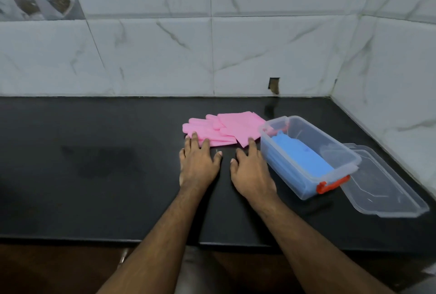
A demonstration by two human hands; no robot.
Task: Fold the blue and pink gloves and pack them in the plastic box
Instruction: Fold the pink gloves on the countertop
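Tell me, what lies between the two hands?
Only bare black counter between the left hand and right hand, in the head view.

Head view, steeply down over countertop (94, 175)

Pink gloves (221, 129) flat on counter, blue gloves (299, 159) inside plastic box (339, 152)

Dim, soft, bluish light; edges bend and blur
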